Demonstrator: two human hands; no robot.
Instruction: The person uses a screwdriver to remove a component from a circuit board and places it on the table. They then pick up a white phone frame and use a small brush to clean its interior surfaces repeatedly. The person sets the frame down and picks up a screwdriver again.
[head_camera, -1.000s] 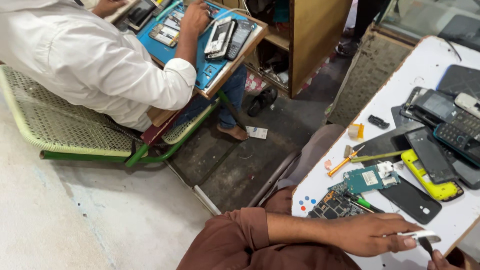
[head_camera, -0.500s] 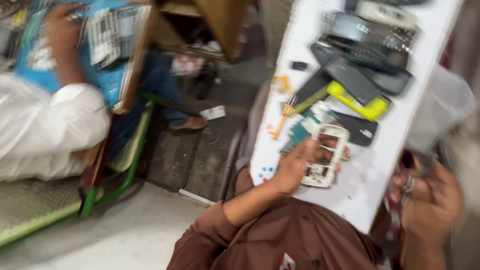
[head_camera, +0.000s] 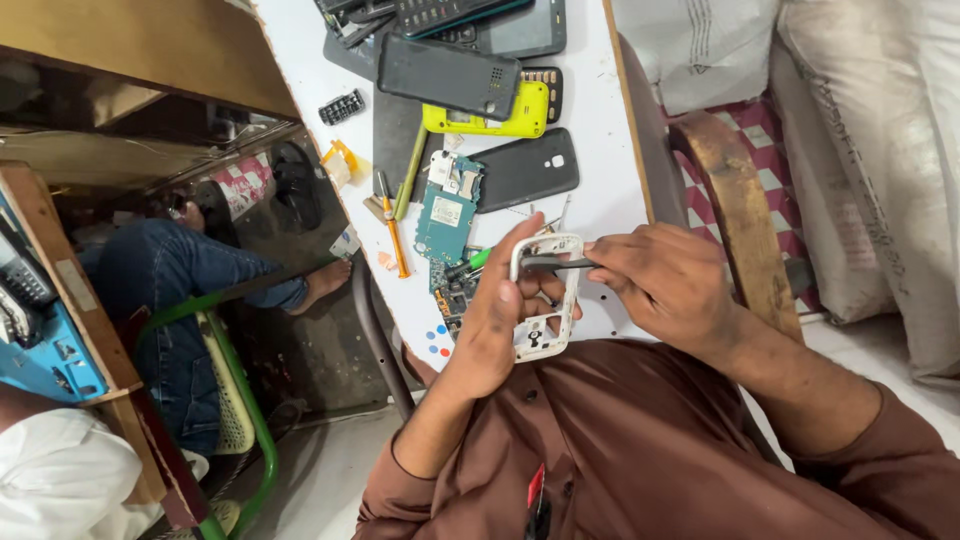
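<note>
Gripping white phone frame, left hand, right hand pinching tweezers

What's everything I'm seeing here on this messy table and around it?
phone frame: one, white, held over the table's near edge
tweezers: one, metal, tip against the frame
circuit board: one, teal, mid-table
black back cover: one, right of the board
yellow phone: one, above the cover
dark phones: several, piled at the far end
screwdriver: one, orange handle, left of the board
table: one, white
wooden chair: one, brown, right of the table
sacks: whitish, far right
green chair: one, left, another person seated there
left hand: grips the frame
right hand: holds the tweezers
</note>
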